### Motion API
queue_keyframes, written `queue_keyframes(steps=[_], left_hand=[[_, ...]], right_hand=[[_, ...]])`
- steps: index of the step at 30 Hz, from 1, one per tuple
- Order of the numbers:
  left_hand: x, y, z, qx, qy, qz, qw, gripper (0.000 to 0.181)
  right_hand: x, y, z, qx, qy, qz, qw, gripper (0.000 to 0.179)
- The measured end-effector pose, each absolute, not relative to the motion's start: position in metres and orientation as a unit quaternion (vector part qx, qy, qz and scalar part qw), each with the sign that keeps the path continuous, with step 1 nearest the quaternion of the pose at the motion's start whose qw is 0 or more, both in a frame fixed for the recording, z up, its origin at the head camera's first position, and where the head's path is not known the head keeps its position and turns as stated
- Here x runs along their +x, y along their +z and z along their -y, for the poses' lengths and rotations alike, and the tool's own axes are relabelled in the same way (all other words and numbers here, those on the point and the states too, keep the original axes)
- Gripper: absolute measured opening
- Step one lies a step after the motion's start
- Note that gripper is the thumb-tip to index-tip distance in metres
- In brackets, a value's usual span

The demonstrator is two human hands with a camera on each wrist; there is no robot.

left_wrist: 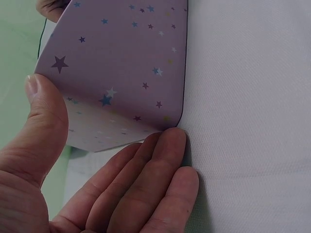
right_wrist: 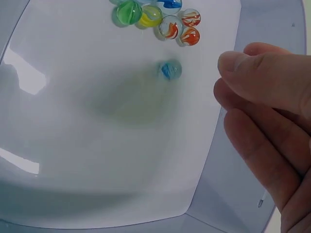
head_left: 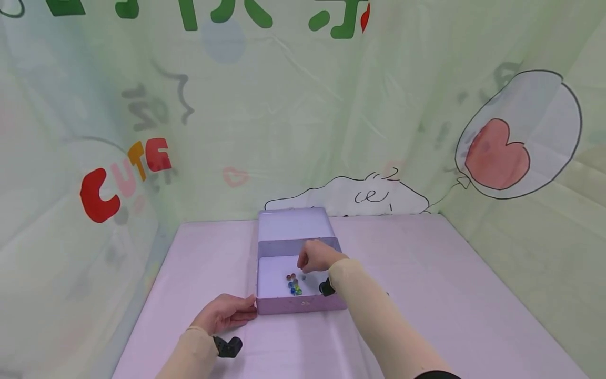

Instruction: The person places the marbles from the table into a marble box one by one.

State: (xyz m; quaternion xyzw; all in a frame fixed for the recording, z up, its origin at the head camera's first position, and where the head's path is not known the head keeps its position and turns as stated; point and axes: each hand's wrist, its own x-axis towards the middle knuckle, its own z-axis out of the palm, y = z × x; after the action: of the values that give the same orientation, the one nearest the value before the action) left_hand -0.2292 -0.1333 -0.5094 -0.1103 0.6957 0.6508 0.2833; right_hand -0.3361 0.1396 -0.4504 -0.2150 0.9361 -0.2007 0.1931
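A lilac hinged tin box (head_left: 284, 306), with small stars on its outside, stands open on the table. My left hand (head_left: 224, 314) rests against its near left corner. In the left wrist view the thumb touches the upper edge and the extended fingertips (left_wrist: 170, 143) lie at the lower corner. Over the inside of the box hovers my right hand (head_left: 319, 256), its fingers loosely bent and nothing visible between thumb and forefinger. Below it, a clear-and-blue glass marble (right_wrist: 170, 70) lies apart from a cluster of several marbles, among them a green marble (right_wrist: 129, 13) and a yellow marble (right_wrist: 150, 16).
The lid (head_left: 295, 225) is tipped back behind the box, towards the printed curtain (head_left: 303, 131). Curtains also hang along both sides of the lilac-covered table (head_left: 426, 295). A small dark object (head_left: 387, 293) shows just right of my right forearm.
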Motion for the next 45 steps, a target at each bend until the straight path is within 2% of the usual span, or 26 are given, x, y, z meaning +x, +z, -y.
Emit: queue_keyframes(steps=[7,15,21,30,36,45], left_hand=[[-0.231,-0.508,0.129,-0.115,0.648,-0.696,0.287,0.050],[-0.230,-0.507,0.127,-0.116,0.649,-0.693,0.291,0.049],[-0.228,-0.508,0.127,-0.117,0.646,-0.693,0.297,0.048],[-0.225,-0.512,0.129,-0.100,0.657,-0.688,0.291,0.046],[-0.224,-0.513,0.131,-0.093,0.657,-0.689,0.290,0.049],[-0.222,-0.510,0.129,-0.100,0.660,-0.685,0.290,0.052]], right_hand=[[-0.332,-0.442,-0.151,-0.207,-0.222,-0.935,0.184,0.012],[-0.330,-0.425,-0.186,-0.214,-0.256,-0.931,0.147,0.011],[-0.325,-0.413,-0.241,-0.196,-0.268,-0.938,0.104,0.012],[-0.300,-0.402,-0.339,-0.084,-0.292,-0.949,0.088,0.016],[-0.291,-0.417,-0.362,-0.068,-0.315,-0.943,0.083,0.015],[-0.262,-0.483,-0.370,-0.061,-0.368,-0.924,0.084,0.018]])
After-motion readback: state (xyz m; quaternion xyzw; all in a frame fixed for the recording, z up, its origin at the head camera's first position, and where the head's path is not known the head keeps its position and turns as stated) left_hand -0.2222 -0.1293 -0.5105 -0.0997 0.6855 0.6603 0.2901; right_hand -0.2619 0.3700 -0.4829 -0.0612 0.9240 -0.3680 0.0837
